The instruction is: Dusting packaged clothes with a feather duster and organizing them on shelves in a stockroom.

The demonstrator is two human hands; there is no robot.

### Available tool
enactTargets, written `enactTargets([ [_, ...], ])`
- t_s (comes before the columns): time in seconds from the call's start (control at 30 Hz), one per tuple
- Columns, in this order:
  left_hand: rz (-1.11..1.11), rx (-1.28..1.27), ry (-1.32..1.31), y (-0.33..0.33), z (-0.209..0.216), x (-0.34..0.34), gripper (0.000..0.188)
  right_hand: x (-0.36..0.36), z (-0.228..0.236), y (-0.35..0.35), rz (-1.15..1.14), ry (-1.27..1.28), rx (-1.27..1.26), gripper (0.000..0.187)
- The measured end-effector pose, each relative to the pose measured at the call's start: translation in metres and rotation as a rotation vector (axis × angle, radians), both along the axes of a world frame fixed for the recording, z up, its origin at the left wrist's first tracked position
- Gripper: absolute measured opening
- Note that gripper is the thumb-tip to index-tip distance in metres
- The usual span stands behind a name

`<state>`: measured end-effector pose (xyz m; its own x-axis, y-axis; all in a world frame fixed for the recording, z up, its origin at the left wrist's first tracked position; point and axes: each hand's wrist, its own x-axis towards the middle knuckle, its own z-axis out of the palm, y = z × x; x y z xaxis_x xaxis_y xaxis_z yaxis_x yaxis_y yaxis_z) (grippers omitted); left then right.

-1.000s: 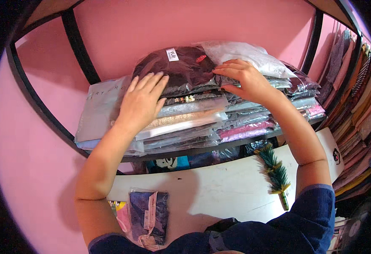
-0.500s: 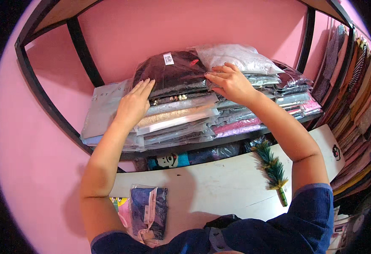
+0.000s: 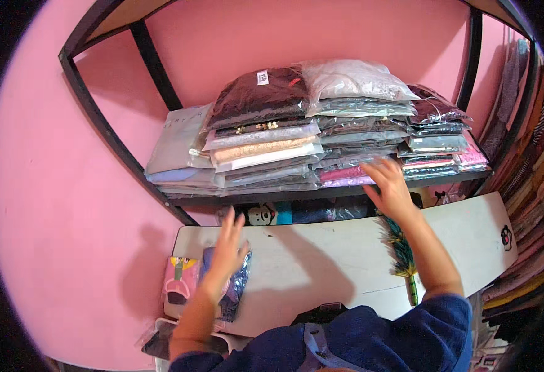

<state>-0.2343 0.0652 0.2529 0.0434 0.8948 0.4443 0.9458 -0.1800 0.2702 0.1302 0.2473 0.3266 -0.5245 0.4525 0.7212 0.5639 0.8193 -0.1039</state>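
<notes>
My left hand (image 3: 225, 251) is in the air over a blue denim garment in a clear bag (image 3: 238, 291), its fingers spread and slightly blurred. My right hand (image 3: 391, 189) is raised in front of the shelf's front edge, fingers apart and nothing in them. Behind the hands, stacks of folded garments in clear bags fill the shelf (image 3: 346, 197). A dark bagged garment (image 3: 259, 99) with a white tag tops the left-middle stack. Beside it lies a puffy whitish bag (image 3: 359, 84). Partly behind my right forearm is a dark green bristly duster (image 3: 399, 248).
A pink printed item (image 3: 182, 279) lies at the left end of the white table (image 3: 309, 273). Black posts (image 3: 155, 65) frame the shelf. Many clothes (image 3: 532, 180) hang along the right side. More bagged items (image 3: 328, 214) show under the shelf. Near my left forearm is a whitish container (image 3: 163, 325).
Both hands have left the dark bagged garment on the shelf. My left hand came down over the denim package; my right hand dropped to the shelf edge. The view has shifted slightly.
</notes>
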Motion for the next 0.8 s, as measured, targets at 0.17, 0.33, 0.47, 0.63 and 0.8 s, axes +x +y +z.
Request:
enactTargets([
  [0.17, 0.189, -0.311, -0.327, -0.117, -0.141, 0.08, 0.07, 0.091, -0.189, -0.04, -0.126, 0.167, -0.592, 0.047],
  [0.33, 0.329, -0.468, -0.121, -0.191, -0.23, 0.141, 0.066, 0.136, -0.254, -0.118, -0.361, -0.147, -0.727, 0.051],
  [0.47, 0.509, -0.433, -0.089, -0.216, -0.25, 0.173, 0.059, 0.159, -0.27, -0.131, -0.412, -0.475, -0.84, 0.066],
  [0.63, 0.616, -0.257, -0.1, -0.247, -0.261, 0.209, 0.054, 0.173, -0.304, -0.141, -0.32, -0.647, -0.76, 0.064],
  [0.8, 0.742, -0.427, -0.268, -0.297, -0.256, 0.265, 0.062, 0.186, -0.318, -0.146, -0.278, -0.577, -0.504, 0.063],
])
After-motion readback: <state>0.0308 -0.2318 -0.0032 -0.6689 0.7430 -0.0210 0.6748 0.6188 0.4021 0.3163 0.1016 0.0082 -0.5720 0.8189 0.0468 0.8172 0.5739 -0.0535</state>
